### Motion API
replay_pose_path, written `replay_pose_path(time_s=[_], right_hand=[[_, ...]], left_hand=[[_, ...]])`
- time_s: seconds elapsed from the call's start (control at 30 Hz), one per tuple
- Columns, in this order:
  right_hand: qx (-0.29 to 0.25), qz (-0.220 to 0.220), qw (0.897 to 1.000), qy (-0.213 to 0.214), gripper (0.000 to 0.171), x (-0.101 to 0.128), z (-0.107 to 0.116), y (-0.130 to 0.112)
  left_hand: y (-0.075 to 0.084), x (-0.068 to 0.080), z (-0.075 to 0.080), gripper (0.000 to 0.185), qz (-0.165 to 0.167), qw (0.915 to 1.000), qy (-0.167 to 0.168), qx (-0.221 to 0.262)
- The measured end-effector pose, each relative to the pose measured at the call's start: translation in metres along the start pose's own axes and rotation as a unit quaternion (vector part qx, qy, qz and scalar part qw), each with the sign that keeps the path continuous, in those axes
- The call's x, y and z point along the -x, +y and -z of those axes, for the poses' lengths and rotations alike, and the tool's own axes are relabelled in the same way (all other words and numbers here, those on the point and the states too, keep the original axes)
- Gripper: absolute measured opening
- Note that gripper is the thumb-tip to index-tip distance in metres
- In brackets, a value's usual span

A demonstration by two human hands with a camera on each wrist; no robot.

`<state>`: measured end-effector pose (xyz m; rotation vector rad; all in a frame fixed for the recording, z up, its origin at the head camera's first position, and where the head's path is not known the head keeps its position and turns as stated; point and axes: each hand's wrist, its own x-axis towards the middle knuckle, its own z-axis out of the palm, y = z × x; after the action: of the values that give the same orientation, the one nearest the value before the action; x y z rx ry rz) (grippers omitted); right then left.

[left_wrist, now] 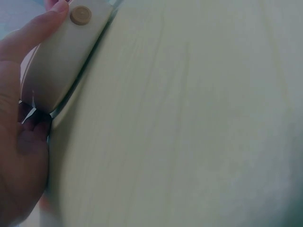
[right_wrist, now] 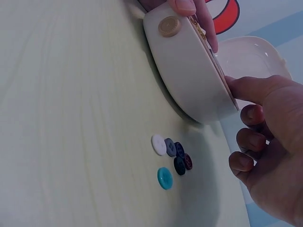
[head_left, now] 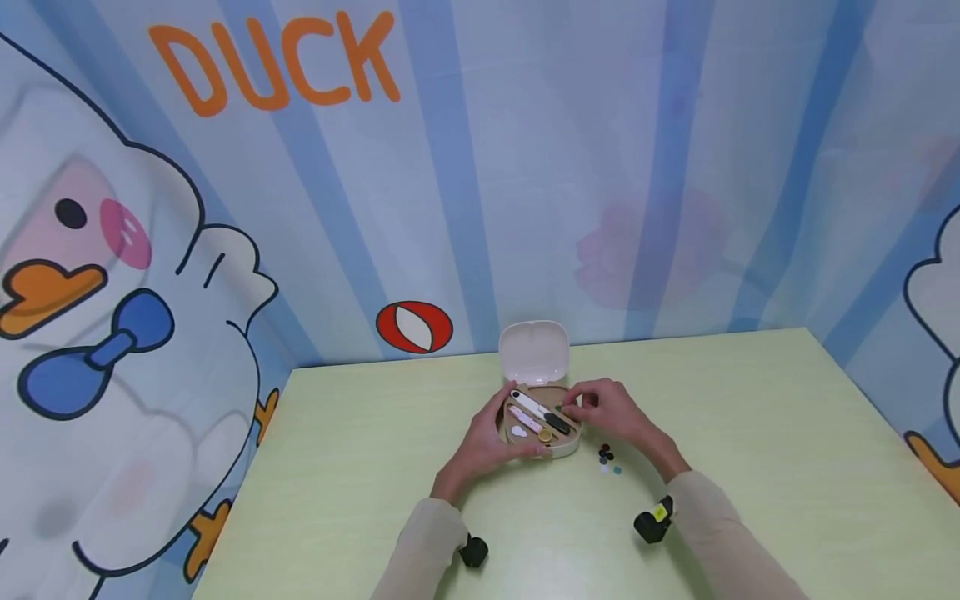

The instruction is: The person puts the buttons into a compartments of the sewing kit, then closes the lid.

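Observation:
An open sewing kit box (head_left: 564,450) stands on the table, its pale lid (head_left: 535,352) raised at the back. My left hand (head_left: 483,437) holds the box from its left side, with the thumb along the front near a round tan catch (left_wrist: 80,15). Inside the tan insert lie a white-and-black tool (head_left: 536,408), a pink-handled tool (head_left: 525,418), white pieces (head_left: 518,431) and a gold round piece (head_left: 545,435). My right hand (head_left: 609,408) reaches in at the right compartment, near a small green button (head_left: 558,407). Its fingertips are partly hidden by the box rim; I cannot tell what they hold.
Several loose buttons lie on the table right of the box: a white one (right_wrist: 159,144), a turquoise one (right_wrist: 164,178) and dark ones (right_wrist: 179,165). Behind the table (head_left: 360,467) hangs a striped blue curtain (head_left: 517,167). Black wrist devices (head_left: 652,523) sit under both sleeves.

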<state>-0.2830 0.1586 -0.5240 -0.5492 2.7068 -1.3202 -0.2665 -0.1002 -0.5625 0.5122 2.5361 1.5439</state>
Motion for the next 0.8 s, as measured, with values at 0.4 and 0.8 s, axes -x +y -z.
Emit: replay_pose_path(time_s=[0.4, 0.8], right_hand=[[0.011, -0.004, 1.0, 0.013, 0.018, 0.007, 0.004, -0.003], [0.02, 0.02, 0.999, 0.023, 0.027, 0.035, 0.021, 0.013]], left_hand=[[0.0, -0.001, -0.001, 0.117, 0.007, 0.9999, -0.001, -0.008], [0.002, 0.0, -0.001, 0.116, 0.012, 0.9999, 0.0, -0.004]])
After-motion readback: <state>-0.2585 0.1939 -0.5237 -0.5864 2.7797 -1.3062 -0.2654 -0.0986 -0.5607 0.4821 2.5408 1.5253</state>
